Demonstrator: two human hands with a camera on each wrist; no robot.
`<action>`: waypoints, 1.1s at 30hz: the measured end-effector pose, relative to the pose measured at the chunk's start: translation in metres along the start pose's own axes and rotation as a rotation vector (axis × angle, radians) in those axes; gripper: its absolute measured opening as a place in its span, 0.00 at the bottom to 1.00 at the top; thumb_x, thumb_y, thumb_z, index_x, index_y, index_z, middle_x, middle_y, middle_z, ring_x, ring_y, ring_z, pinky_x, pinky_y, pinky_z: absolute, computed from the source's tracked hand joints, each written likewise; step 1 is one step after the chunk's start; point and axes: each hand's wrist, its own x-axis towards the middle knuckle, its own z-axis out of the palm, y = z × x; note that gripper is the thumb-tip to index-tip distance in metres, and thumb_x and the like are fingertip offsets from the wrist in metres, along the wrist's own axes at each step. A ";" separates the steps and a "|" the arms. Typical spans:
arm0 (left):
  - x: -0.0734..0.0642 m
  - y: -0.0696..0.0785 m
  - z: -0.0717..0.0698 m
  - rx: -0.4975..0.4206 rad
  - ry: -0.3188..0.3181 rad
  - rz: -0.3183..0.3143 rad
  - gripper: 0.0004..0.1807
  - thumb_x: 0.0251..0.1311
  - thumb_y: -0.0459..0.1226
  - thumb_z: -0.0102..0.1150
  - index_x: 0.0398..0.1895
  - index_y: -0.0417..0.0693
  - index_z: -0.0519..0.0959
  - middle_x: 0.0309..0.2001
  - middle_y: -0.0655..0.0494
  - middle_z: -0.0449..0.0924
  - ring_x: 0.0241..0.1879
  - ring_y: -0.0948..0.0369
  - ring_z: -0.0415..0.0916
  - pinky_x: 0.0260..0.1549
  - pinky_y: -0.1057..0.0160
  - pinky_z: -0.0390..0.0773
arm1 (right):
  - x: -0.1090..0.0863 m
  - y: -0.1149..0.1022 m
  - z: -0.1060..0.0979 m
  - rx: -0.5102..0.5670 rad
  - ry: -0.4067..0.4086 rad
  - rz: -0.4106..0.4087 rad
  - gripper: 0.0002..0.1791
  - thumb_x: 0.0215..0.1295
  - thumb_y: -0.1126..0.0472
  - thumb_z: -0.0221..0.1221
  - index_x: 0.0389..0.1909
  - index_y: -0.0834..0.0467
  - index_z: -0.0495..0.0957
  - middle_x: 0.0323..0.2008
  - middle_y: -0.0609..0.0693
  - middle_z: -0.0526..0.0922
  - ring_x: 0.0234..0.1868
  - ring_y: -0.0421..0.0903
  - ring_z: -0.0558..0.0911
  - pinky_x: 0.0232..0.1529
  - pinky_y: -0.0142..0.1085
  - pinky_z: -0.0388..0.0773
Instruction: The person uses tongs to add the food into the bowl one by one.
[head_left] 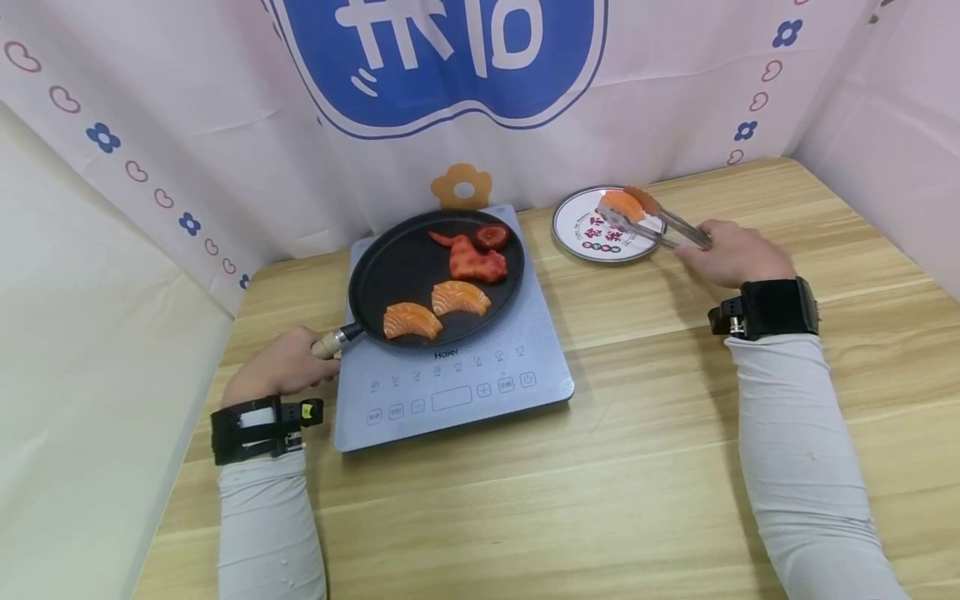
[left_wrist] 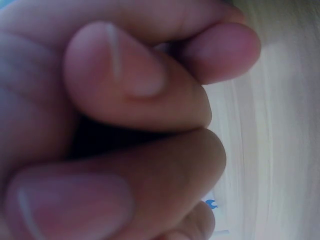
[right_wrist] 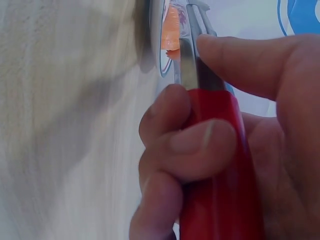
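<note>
My left hand (head_left: 283, 363) grips the wooden handle (head_left: 327, 344) of a black frying pan (head_left: 405, 267); in the left wrist view its curled fingers (left_wrist: 165, 100) hide the handle. Inside the pan lie two orange salmon slices (head_left: 461, 297), a red chicken wing (head_left: 476, 262) and a round red slice (head_left: 492, 236). On the right, my right hand (head_left: 738, 253) holds metal tongs (head_left: 682, 228), and the right wrist view shows its fingers around their red handle (right_wrist: 217, 200). The tong tips are at another salmon slice (head_left: 621, 202) on a white plate (head_left: 600, 237); whether they pinch it I cannot tell.
Beneath the pan is a grey Haier induction cooker (head_left: 450, 417) with touch buttons along its front. All of it stands on a light wooden table (head_left: 570, 500). A printed white cloth (head_left: 210, 83) hangs behind, close to the pan and plate.
</note>
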 end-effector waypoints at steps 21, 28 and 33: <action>0.001 -0.001 -0.001 0.014 0.001 -0.006 0.08 0.62 0.37 0.61 0.30 0.39 0.80 0.23 0.55 0.82 0.22 0.62 0.73 0.21 0.65 0.72 | 0.010 0.000 0.008 -0.009 0.005 -0.011 0.35 0.81 0.41 0.43 0.72 0.66 0.65 0.51 0.69 0.75 0.47 0.66 0.75 0.44 0.56 0.72; 0.001 0.001 -0.001 0.018 0.002 -0.006 0.08 0.63 0.37 0.61 0.29 0.41 0.79 0.23 0.55 0.82 0.22 0.62 0.73 0.21 0.65 0.73 | 0.009 0.001 0.008 -0.012 0.008 -0.015 0.33 0.82 0.43 0.44 0.75 0.62 0.64 0.54 0.70 0.74 0.51 0.67 0.74 0.47 0.60 0.72; 0.001 0.000 0.000 0.007 -0.001 -0.011 0.08 0.64 0.37 0.61 0.29 0.41 0.79 0.23 0.55 0.82 0.21 0.62 0.73 0.21 0.65 0.72 | 0.009 0.002 0.009 -0.013 -0.004 -0.012 0.33 0.83 0.44 0.43 0.77 0.61 0.62 0.57 0.70 0.73 0.53 0.69 0.73 0.49 0.64 0.72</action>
